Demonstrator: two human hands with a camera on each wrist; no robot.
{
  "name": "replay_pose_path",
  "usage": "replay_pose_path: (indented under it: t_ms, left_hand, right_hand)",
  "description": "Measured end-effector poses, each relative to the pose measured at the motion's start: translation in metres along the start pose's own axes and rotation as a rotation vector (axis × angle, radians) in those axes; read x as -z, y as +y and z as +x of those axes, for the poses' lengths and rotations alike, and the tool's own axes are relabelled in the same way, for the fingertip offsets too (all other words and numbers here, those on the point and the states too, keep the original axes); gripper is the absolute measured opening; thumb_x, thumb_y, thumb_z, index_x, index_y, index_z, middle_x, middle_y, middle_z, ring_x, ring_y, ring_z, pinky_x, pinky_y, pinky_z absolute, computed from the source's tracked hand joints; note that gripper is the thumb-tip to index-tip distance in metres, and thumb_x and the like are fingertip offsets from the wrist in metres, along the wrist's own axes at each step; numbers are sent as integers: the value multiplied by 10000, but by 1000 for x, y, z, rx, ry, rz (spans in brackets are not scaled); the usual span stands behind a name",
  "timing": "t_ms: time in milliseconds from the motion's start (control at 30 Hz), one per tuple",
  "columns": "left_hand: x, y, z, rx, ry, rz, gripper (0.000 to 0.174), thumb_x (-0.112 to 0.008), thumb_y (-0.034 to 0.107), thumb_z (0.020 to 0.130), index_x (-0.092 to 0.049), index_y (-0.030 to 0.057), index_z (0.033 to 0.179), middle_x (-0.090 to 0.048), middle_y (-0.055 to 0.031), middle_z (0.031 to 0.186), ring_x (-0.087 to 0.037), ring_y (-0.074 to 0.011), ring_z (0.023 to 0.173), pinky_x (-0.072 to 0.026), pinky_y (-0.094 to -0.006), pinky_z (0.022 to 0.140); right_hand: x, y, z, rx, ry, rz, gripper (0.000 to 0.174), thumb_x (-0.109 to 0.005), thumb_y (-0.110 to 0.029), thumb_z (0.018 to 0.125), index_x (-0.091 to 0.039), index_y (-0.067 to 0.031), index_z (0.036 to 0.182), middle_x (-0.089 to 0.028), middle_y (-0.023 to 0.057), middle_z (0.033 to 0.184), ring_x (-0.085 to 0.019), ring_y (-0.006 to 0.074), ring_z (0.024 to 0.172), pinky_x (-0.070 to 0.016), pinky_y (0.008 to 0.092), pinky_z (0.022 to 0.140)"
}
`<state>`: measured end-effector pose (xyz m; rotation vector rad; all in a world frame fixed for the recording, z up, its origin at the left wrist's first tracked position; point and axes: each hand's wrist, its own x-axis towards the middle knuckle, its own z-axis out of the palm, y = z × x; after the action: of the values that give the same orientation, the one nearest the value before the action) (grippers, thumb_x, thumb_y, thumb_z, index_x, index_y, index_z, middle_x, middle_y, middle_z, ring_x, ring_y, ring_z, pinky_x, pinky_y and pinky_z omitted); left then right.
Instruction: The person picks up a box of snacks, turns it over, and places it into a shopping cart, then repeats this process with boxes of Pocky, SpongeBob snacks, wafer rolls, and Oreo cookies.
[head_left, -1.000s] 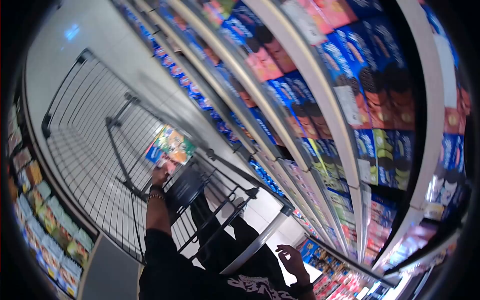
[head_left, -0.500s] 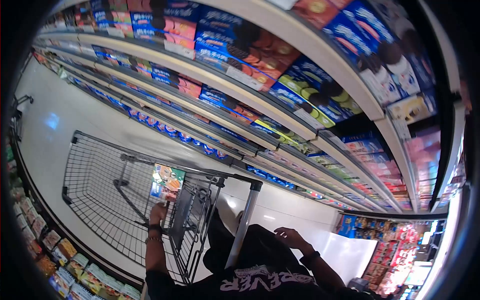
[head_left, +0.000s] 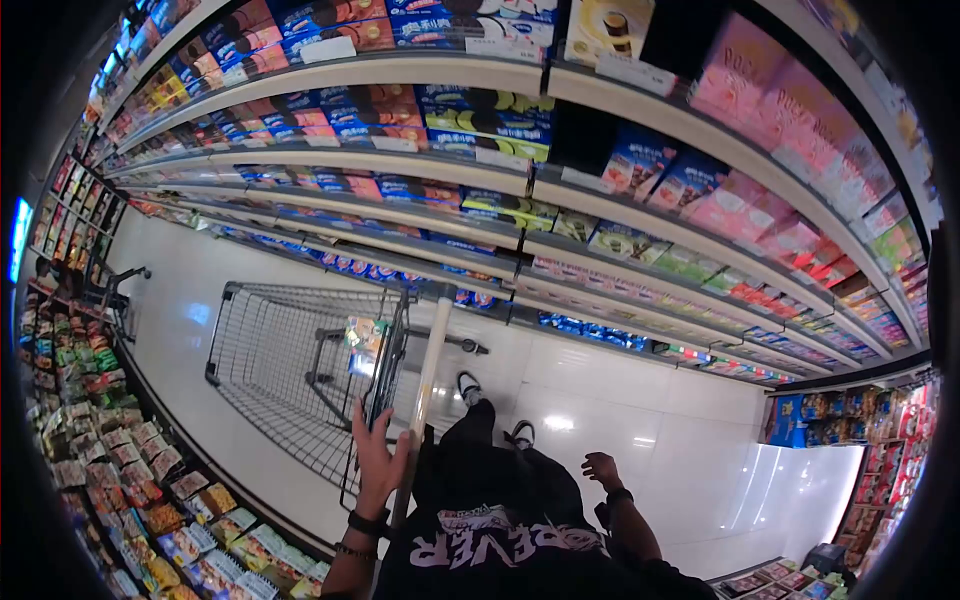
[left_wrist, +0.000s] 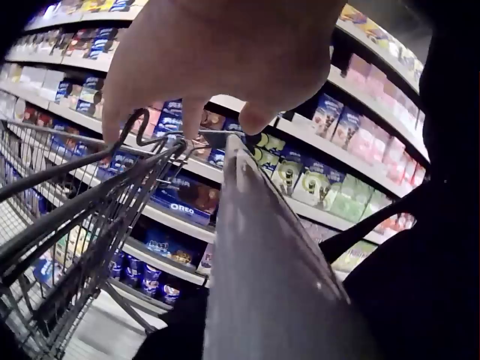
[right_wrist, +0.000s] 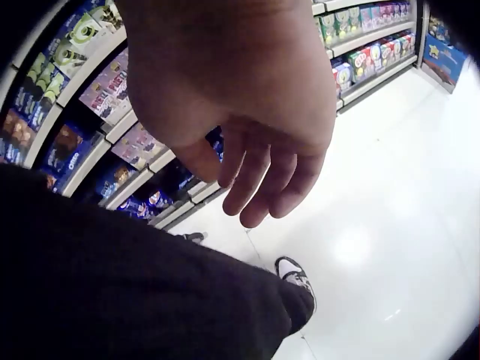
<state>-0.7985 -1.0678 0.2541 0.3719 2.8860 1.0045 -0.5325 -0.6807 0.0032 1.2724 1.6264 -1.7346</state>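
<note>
My left hand (head_left: 378, 465), fingers spread, is beside the push handle (head_left: 432, 350) of a wire shopping cart (head_left: 285, 335). In the left wrist view that hand (left_wrist: 225, 60) hovers over the far end of the grey handle (left_wrist: 259, 255), its fingers reaching down near the dark rim wire. Nothing is held in it. A colourful printed pack (head_left: 364, 340) lies inside the cart close to the handle end, partly behind the wires. My right hand (head_left: 602, 470) hangs at my side with loosely bent, bare fingers (right_wrist: 259, 180), away from the cart.
Long shelves (head_left: 400, 70) of boxed cookies and snacks run along the far side of the aisle. A low display of packets (head_left: 150, 470) lines the near left. Another cart (head_left: 118, 300) stands farther down the aisle. My shoes (head_left: 470, 388) are on the shiny white floor (head_left: 600, 390).
My left hand has left the pack in the cart and come back to the handle, its fingers spreading. The pack stays inside. The view has swung round; my right hand still hangs loose.
</note>
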Motion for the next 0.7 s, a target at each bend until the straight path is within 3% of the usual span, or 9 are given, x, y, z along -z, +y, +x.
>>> replay_pose_path:
  t_ms: [100,133,167,233,300,400,567,633,700]
  left_hand:
    - [-3,21,-24,-131,-20,203,518,-643,204,815,-468,16,1266,-204,-317,1449,-239,-482,1326,-247,-523,1080]
    - [-3,33,-33,-167,-37,292,570,-639,193,817,-417,15,1311,-271,-300,1425,-333,-467,1277,-335,-502,1032]
    - [-7,29,-41,-168,-37,297,570,-639,193,817,-417,15,1311,-271,-300,1425,-333,-467,1277,-335,-502,1032]
    - [-30,10,-54,28,-122,95,598,-626,191,839,-362,17,1346,-377,-278,1367,-470,-427,1174,-442,-462,922]
    - [-36,5,-56,61,-100,150,565,-578,205,889,-325,21,1360,-592,-279,1077,-613,-421,901,-499,-489,719]
    - [-31,1,-55,140,-193,210,564,-578,245,894,-323,40,1353,-641,-253,810,-620,-451,749,-480,-525,642]
    - [-38,-42,-52,9,-118,172,631,-604,271,879,-304,43,1384,-645,-233,826,-620,-443,755,-470,-527,606]
    - [-36,-52,-46,-21,-102,127,617,-600,278,887,-318,36,1379,-647,-227,818,-615,-446,734,-468,-524,608]
    - [-26,-54,-38,-46,-137,123,618,-590,254,897,-303,9,1386,-649,-240,873,-618,-449,798,-487,-494,664]
  right_hand:
    - [-11,45,-23,-10,-26,40,321,-522,-251,901,-603,-24,1112,-688,92,873,-663,201,687,-494,293,527]
    - [-14,65,-28,-35,-33,36,303,-529,-240,890,-619,-29,1089,-685,85,865,-657,189,675,-498,290,529]
    - [-16,83,-31,-59,-37,32,286,-535,-229,880,-635,-35,1065,-682,77,856,-652,177,664,-502,286,531]
    - [-18,97,-47,-108,-57,-168,252,-542,-208,862,-661,-42,1011,-678,64,845,-644,153,650,-514,281,539]
    - [-17,113,-55,-214,-62,-73,257,-539,-214,868,-650,-41,1021,-692,77,867,-678,169,690,-523,287,533]
    - [-3,114,-65,-211,-52,26,328,-536,-266,894,-586,-16,1099,-698,112,921,-686,205,693,-521,298,532]
    - [14,121,-43,-5,84,65,325,-526,-255,901,-600,-6,1096,-692,124,844,-674,207,650,-504,296,497]
    - [15,99,-56,39,83,101,310,-509,-237,917,-588,-32,1136,-687,105,883,-669,194,703,-512,301,572]
    - [9,90,-55,46,156,61,302,-511,-198,898,-594,-41,1142,-691,90,885,-667,172,700,-503,278,551]
